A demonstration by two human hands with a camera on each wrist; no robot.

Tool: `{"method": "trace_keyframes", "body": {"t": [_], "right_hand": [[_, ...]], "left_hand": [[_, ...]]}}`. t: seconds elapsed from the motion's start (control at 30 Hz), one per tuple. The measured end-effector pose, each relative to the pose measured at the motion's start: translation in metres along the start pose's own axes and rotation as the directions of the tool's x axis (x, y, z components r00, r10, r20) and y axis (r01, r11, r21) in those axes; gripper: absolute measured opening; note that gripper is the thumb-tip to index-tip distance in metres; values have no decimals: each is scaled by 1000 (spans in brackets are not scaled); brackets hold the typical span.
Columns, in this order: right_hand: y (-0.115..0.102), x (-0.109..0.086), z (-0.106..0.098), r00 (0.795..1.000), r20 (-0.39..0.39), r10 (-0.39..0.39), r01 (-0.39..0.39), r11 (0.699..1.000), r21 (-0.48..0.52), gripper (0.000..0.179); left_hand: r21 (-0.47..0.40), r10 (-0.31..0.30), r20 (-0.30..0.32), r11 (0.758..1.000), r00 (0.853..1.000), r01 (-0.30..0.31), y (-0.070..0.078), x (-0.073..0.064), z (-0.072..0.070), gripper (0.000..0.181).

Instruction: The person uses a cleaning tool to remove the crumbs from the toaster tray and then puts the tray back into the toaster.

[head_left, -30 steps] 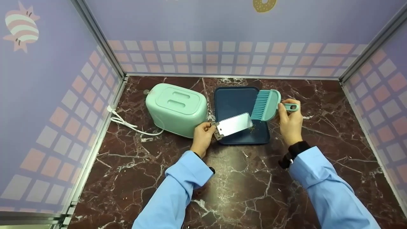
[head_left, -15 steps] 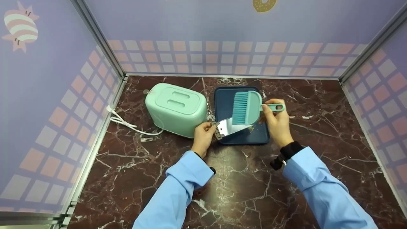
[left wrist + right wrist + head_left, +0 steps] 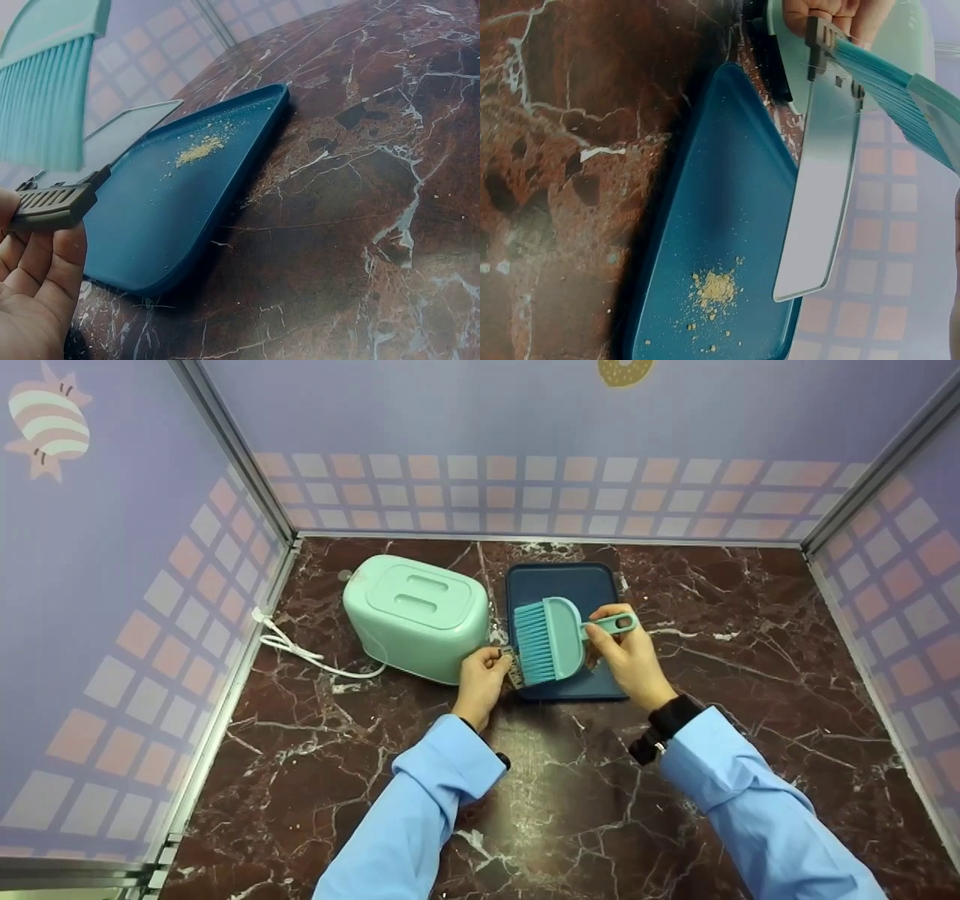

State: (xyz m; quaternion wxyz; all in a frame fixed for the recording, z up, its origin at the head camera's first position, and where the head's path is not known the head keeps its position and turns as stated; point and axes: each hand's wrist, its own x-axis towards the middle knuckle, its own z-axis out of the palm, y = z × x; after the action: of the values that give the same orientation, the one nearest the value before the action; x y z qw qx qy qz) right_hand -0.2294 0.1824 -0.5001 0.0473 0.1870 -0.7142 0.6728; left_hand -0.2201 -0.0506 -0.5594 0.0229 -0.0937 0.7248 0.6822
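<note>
My left hand (image 3: 480,682) pinches the dark slotted end of a toaster crumb tray (image 3: 821,180), a thin shiny metal plate held tilted above a blue tray (image 3: 566,577). In my right hand (image 3: 634,656) is the handle of a mint green brush (image 3: 566,637). Its teal bristles (image 3: 534,641) overlap the slotted end near my left fingers in the head view, hiding most of the metal plate there. A small heap of yellowish crumbs (image 3: 716,289) lies on the blue tray, with finer bits scattered around it.
A mint green toaster (image 3: 416,622) stands left of the blue tray, close beside my left hand. Its white cord (image 3: 307,656) and plug lie further left. Purple patterned walls (image 3: 540,435) enclose the dark red marbled tabletop (image 3: 570,810) at the back and sides.
My right hand has swept the brush leftward over the crumb tray, from its far end to the slotted end by my left fingers. The left hand has stayed almost still.
</note>
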Motion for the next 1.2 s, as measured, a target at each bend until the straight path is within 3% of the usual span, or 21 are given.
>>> {"method": "trace_keyframes", "body": {"t": [0.2,0.5,0.77,1.03,1.2], "right_hand": [[5,-2,-5,1000,23,6,-4,995,-103,24],[2,-4,-22,997,-52,64,-74,972,-223,21],[-19,-10,-34,994,-90,67,-89,958,-272,23],[-15,-10,-47,987,-129,99,-134,945,-300,25],[-13,-11,-50,986,-151,75,-126,925,-360,24]], "left_hand": [[8,11,-8,1000,1000,-10,-2,1,0,11],[2,5,12,1000,1000,-5,0,0,-1,14],[-19,20,17,1000,1000,-20,-1,2,-2,11],[-29,32,15,999,999,-31,0,1,-2,10],[-31,33,10,999,999,-33,-1,1,-3,8]]}}
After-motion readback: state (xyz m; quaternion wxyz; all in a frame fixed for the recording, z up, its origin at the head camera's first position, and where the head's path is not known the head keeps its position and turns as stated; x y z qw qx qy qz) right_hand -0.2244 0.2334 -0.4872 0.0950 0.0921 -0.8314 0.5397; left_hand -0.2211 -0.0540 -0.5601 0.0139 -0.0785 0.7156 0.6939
